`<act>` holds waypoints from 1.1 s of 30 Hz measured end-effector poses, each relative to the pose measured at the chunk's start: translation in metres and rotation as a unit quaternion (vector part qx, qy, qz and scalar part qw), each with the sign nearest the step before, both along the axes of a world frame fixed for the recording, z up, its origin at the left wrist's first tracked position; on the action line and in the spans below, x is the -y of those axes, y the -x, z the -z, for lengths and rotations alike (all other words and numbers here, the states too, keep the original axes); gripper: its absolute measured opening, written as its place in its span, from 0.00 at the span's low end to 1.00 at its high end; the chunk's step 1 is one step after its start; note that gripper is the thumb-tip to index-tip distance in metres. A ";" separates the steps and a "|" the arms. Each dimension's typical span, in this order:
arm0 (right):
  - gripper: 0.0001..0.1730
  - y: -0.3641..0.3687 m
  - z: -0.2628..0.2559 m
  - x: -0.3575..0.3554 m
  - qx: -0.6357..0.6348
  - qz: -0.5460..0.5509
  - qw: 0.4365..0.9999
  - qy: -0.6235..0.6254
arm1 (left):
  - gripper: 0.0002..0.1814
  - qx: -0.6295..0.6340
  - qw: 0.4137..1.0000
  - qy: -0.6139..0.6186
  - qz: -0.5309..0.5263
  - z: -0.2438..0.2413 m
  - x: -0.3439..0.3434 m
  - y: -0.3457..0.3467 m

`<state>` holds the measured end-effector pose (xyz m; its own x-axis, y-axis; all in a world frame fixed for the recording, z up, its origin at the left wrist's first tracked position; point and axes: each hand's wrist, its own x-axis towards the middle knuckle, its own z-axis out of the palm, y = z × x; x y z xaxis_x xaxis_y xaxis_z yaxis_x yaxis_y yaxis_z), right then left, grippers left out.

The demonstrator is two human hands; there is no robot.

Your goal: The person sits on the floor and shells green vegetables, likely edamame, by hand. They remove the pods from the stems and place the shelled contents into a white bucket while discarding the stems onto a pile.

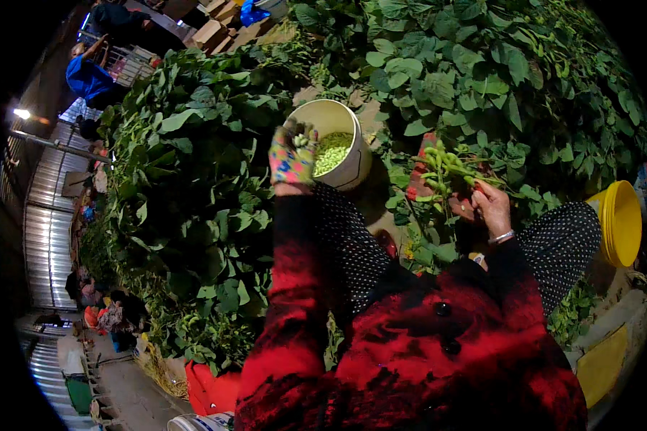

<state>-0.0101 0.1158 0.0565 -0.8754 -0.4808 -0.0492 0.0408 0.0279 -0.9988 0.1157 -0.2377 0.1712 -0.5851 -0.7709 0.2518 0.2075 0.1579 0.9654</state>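
My left hand point(292, 157), in a colourful patterned glove, is at the left rim of a white plastic bucket point(362, 164). Its darkened fingers curl around what look like a few pale green pods point(301, 141). Inside the bucket lie many loose green bean pods point(334, 153). Bare and with a bracelet at the wrist, my right hand point(490, 207) grips a soybean stalk point(446, 164) hung with plump green pods. The stalk is above a reddish surface point(419, 172) between my knees, and leaves partly hide that surface.
Leafy soybean plants are heaped at left point(194, 161) and far right point(453, 70). Stacked yellow buckets point(623, 223) stand by my right knee. Behind at lower left are a red bag point(210, 385) and another bucket point(194, 423). Other people point(89, 75) are beyond the left heap.
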 end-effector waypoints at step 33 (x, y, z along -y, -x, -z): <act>0.15 -0.015 -0.025 -0.005 0.008 0.006 0.998 -0.063 | 0.12 0.056 0.941 -0.295 0.156 0.136 -0.228 0.069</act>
